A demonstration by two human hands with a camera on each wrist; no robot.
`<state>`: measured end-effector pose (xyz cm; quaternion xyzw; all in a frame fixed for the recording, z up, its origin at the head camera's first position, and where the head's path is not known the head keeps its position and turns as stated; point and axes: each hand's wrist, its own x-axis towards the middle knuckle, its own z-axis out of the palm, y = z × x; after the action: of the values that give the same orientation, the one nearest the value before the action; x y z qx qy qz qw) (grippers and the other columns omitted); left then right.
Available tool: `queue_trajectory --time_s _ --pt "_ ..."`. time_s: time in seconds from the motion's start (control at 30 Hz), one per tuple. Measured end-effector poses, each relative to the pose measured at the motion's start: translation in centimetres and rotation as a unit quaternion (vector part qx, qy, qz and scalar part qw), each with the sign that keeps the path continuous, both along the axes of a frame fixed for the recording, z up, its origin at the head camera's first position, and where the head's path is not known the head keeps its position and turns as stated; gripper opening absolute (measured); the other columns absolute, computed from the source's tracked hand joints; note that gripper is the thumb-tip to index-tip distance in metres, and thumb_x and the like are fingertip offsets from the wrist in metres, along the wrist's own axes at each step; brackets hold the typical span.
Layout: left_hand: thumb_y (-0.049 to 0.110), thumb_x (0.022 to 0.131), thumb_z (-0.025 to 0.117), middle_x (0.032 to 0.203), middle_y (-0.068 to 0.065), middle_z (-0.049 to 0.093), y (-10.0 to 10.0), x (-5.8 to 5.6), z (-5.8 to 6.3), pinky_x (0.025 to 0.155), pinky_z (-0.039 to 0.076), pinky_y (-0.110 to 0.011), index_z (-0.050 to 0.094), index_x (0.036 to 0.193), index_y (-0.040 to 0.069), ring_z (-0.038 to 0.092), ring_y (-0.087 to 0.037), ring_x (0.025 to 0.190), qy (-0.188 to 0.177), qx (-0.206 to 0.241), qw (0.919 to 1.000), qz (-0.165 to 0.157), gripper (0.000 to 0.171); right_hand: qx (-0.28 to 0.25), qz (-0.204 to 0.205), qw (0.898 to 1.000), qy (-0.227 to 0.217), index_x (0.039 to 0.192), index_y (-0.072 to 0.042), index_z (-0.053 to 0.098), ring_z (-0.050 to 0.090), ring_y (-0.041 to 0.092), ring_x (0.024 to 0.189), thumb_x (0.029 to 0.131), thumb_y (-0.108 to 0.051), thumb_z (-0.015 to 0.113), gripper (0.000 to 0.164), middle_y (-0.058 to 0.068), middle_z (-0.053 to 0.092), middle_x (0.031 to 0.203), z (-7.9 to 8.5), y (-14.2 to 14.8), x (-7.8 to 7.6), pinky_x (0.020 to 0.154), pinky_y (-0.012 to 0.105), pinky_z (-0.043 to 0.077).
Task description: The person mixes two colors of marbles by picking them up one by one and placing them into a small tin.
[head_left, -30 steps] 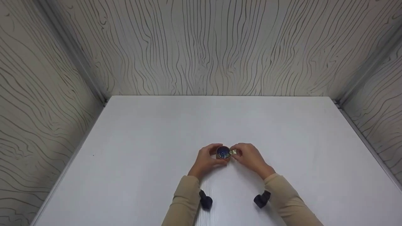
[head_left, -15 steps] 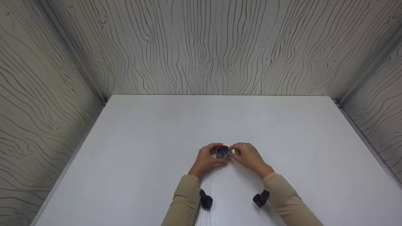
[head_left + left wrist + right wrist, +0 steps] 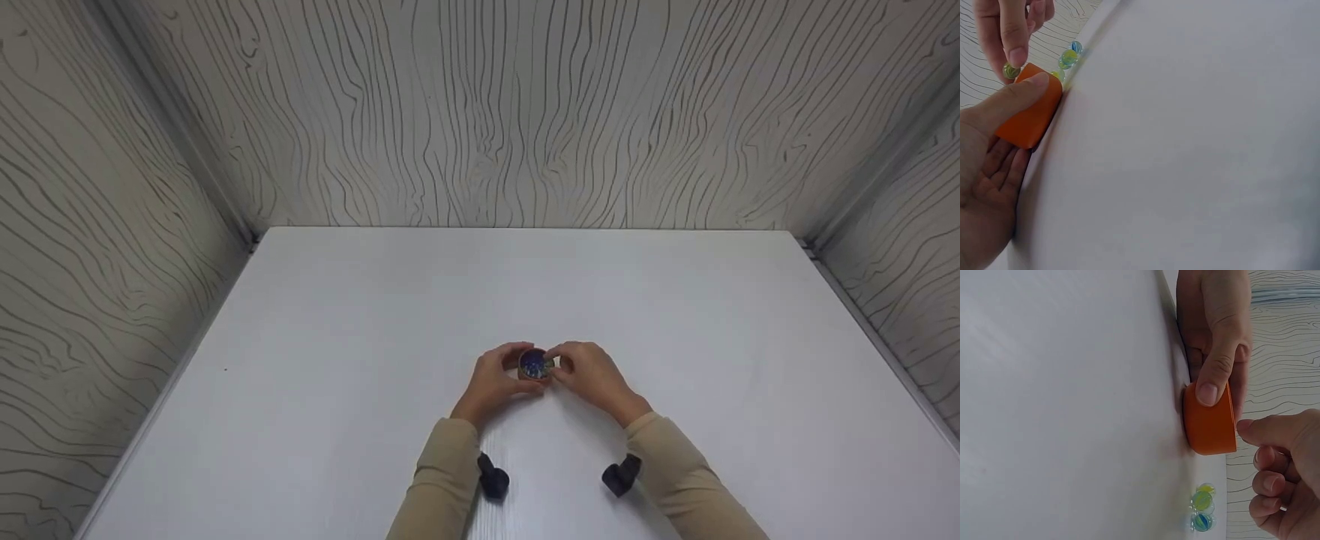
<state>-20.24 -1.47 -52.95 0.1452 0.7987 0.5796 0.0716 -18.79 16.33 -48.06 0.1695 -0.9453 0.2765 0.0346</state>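
Note:
A small orange cup [image 3: 535, 364], blue inside, stands on the white table with several glass marbles in it. My left hand [image 3: 495, 382] grips its side, thumb on the near wall [image 3: 1033, 115] and fingers round the far side. At the rim, my right hand [image 3: 595, 376] pinches a swirled yellow-green marble [image 3: 1011, 71] between thumb and finger. In the right wrist view that marble is hidden behind the fingertips and rim. Beside the cup, below the right hand, lie loose clear marbles with yellow-green [image 3: 1202, 500] and blue [image 3: 1202, 522] swirls.
The white table [image 3: 360, 322] stretches out around both hands. Wood-grain panels [image 3: 480, 112] rise behind it and at both sides. A dark wrist camera [image 3: 493, 480] hangs by the left sleeve, another [image 3: 621, 475] by the right.
My right hand has shifted slightly left, its fingertips now over the cup's rim. The loose marbles under that hand show less in the head view. The left hand and cup have stayed put.

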Motion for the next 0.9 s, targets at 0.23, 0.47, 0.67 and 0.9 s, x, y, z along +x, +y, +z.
queue_trajectory --time_s 0.23,0.47,0.67,0.9 --pt "0.01 0.07 0.085 0.126 -0.011 0.067 -0.02 -0.05 -0.21 0.106 0.05 -0.032 0.059 0.128 0.005 0.063 -0.024 0.12 0.001 0.006 0.9999 -0.008 0.064 0.006 -0.002 1.0 0.006 0.097 -0.003 0.073 0.044 0.006 0.064 0.081 -0.003 0.071 0.016 0.003 0.063 0.071 -0.33 -0.19 -0.1 0.056 0.017 0.036" --pt "0.01 0.07 0.085 0.126 -0.01 0.067 -0.03 -0.17 -0.2 0.107 0.049 -0.031 0.059 0.128 0.005 0.062 -0.024 0.121 -0.001 0.014 0.9998 -0.011 0.064 0.008 -0.005 1.0 0.008 0.096 -0.004 0.074 0.043 0.006 0.063 0.08 -0.005 0.072 0.016 0.002 0.062 0.07 -0.4 -0.33 -0.19 0.056 0.017 0.035" --pt "0.012 0.07 0.085 0.126 -0.01 0.067 -0.07 -0.26 -0.33 0.107 0.049 -0.031 0.059 0.127 0.005 0.062 -0.023 0.121 0.007 0.006 0.9999 -0.009 0.063 0.005 -0.004 1.0 0.01 0.095 -0.003 0.074 0.043 0.007 0.063 0.08 -0.004 0.072 0.015 0.003 0.061 0.07 -0.33 -0.45 -0.26 0.056 0.018 0.035" --pt "0.01 0.07 0.085 0.125 -0.01 0.068 -0.12 -0.29 -0.23 0.107 0.049 -0.03 0.06 0.127 0.004 0.062 -0.024 0.121 0.003 0.009 0.9999 -0.01 0.063 0.004 -0.002 1.0 0.007 0.095 -0.003 0.074 0.045 0.007 0.064 0.08 -0.005 0.073 0.016 0.004 0.063 0.072 -0.29 -0.6 -0.3 0.057 0.018 0.036"
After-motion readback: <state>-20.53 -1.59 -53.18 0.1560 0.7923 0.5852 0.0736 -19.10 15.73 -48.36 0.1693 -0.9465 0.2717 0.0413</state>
